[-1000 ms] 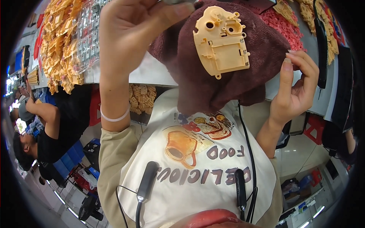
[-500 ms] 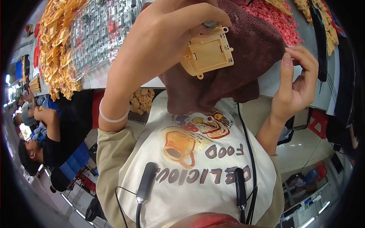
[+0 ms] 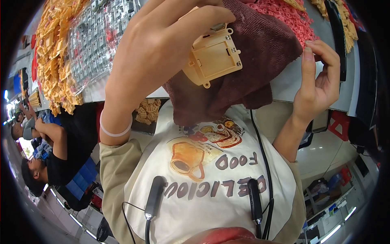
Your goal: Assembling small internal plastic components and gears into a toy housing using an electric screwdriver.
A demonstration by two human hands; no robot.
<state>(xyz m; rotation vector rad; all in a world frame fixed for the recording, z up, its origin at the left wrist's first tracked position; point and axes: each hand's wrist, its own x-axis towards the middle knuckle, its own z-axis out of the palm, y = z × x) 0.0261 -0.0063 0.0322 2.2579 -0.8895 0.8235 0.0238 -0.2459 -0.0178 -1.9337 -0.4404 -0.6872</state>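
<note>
My left hand (image 3: 152, 51) grips a pale yellow plastic housing (image 3: 216, 61) by its upper left side, over a dark maroon cloth (image 3: 266, 49). The housing has a rectangular recess, small metal contacts along its right side and round lugs at its corners. A greyish piece at its top is partly hidden by my fingers. My right hand (image 3: 317, 83) is raised at the right edge of the cloth, beside a heap of pink plastic parts (image 3: 280, 18). Its thumb and forefinger are pinched together; what they hold, if anything, is too small to make out.
Left of my arm lie a clear tray (image 3: 93, 42) of small grey parts and a heap of yellow plastic parts (image 3: 53, 61). More yellow pieces (image 3: 147, 110) sit below the table edge. A long black tool (image 3: 337, 40) lies at right. A co-worker (image 3: 53, 138) sits at left.
My left hand and the housing have shifted a little left, still over the cloth. My right hand stays pinched and has risen slightly. The whole view has also shifted somewhat.
</note>
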